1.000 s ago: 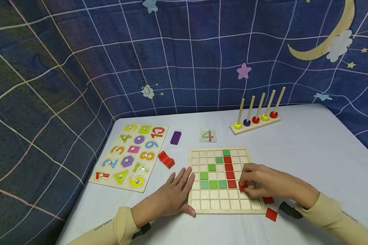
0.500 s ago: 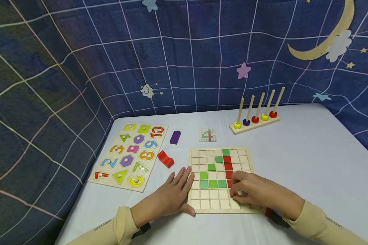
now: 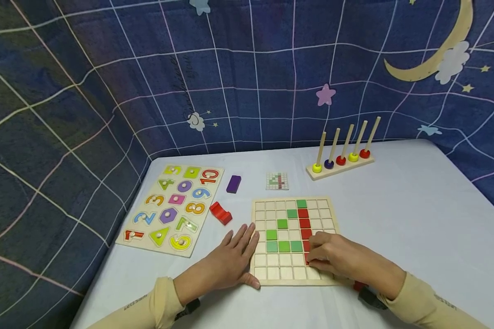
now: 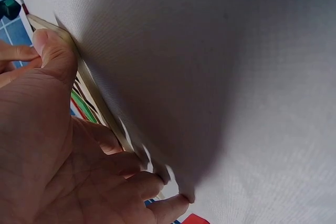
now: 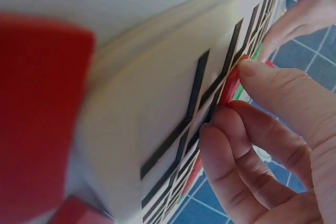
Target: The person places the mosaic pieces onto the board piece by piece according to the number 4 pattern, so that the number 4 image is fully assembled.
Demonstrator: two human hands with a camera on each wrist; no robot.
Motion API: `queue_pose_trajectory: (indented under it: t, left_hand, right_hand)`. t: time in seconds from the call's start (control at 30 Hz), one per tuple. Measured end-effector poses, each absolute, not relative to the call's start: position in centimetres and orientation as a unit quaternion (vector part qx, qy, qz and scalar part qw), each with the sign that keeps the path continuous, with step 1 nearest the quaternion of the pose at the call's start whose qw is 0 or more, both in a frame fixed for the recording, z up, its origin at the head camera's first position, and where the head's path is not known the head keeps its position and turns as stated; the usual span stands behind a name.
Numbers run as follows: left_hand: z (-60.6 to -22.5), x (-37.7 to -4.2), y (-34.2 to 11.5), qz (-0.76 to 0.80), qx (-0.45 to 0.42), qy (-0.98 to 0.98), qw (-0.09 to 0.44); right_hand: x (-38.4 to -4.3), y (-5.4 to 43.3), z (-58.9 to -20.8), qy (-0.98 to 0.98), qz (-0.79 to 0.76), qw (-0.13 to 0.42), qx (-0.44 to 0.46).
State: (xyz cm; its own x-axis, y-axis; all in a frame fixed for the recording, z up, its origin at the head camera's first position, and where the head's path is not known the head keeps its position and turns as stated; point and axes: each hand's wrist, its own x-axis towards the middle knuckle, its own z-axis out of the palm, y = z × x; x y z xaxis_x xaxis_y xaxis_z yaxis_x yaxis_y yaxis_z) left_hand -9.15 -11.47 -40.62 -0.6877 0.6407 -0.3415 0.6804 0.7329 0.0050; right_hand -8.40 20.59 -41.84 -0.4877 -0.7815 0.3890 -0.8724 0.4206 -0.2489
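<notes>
My right hand [image 3: 340, 254] pinches a red square tile [image 5: 230, 86] between thumb and fingers, low over the wooden grid board [image 3: 271, 274]. The tile sits in the cell just below a column of red tiles [image 3: 304, 223], and the fingers partly cover it. Green tiles [image 3: 284, 246] form a slanting line and a short row left of that column. My left hand [image 3: 229, 262] lies with fingers spread along the board's left edge. In the left wrist view its thumb [image 4: 55, 51] is against the board's side.
A number-and-shape puzzle [image 3: 170, 208] lies at left. Beside it are a red wavy block [image 3: 221, 213] and a purple block [image 3: 233, 184]. A small pattern card [image 3: 277, 181] lies behind the board. A peg stand with beads [image 3: 340, 167] stands at back right. A loose red tile [image 5: 39, 114] lies near my right wrist.
My right hand has moved left across the board with the red tile, bringing it down under the red column. The left hand has stayed at the board's left edge.
</notes>
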Motion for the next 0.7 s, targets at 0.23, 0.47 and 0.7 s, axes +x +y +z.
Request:
queue_pose_trajectory:
  t: [0.23, 0.47, 0.7]
  left_hand:
    - [-40.7, -9.0, -11.5, -0.064, 0.358, 0.917, 0.162]
    - [-40.7, -9.1, -11.5, -0.063, 0.359, 0.917, 0.160]
    - [-40.7, -9.1, -11.5, -0.062, 0.356, 0.917, 0.169]
  right_hand:
    - [-8.2, 20.5, -42.0, -0.836, 0.215, 0.116, 0.492]
    - [-8.2, 20.9, -41.5, -0.843, 0.200, 0.092, 0.491]
    - [-7.8, 23.5, -40.6, -0.862, 0.200, 0.062, 0.461]
